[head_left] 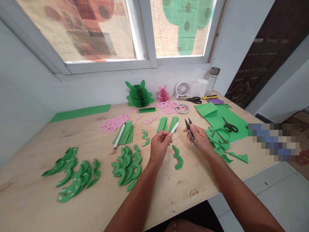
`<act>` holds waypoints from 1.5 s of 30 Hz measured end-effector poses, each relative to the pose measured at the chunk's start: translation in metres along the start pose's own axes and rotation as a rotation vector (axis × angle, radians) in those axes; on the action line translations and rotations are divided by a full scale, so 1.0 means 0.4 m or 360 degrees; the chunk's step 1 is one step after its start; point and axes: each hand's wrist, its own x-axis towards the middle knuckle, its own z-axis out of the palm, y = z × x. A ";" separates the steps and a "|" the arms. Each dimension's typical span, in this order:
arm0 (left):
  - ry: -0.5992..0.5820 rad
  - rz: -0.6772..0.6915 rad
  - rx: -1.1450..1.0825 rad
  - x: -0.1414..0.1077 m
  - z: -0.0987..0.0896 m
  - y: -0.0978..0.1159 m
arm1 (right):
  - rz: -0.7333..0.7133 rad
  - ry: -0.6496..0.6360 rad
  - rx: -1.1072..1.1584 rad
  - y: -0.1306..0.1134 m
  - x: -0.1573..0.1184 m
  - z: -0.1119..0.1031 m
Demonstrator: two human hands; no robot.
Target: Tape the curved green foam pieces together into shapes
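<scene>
My left hand [161, 143] pinches a narrow white strip [175, 127] that points up and to the right. In my right hand [201, 137] is a pair of thread snips [190, 130], blades apart and pointing away from me. A gap lies between the strip and the blades. Below them on the table is a wavy green paper piece [178, 158]. Another wavy green piece with white patches [145, 138] lies left of my left hand. Folded green paper strips [162, 124] lie just beyond my hands.
Piles of wavy green pieces [126, 166] spread to the left, beside a white pen [119, 137]. Pink cut-outs [114, 123], a tape roll [182, 108] and a green paper figure [140, 96] stand farther back. Green scraps [218, 141] and black scissors [230, 125] lie right.
</scene>
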 end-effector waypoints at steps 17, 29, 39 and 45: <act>-0.0072 0.0132 0.0060 0.000 -0.005 -0.006 | -0.0093 -0.0237 -0.0224 -0.009 -0.012 0.005; -0.0102 0.0130 0.0113 -0.003 -0.003 -0.001 | -0.0056 -0.0325 -0.0222 -0.015 -0.017 0.005; -0.0128 0.0143 0.0126 -0.005 -0.002 -0.003 | -0.0025 -0.0273 -0.0274 -0.010 -0.015 0.001; -0.0130 0.0132 0.0136 -0.004 -0.001 -0.004 | -0.0033 -0.0265 -0.0242 -0.006 -0.016 0.002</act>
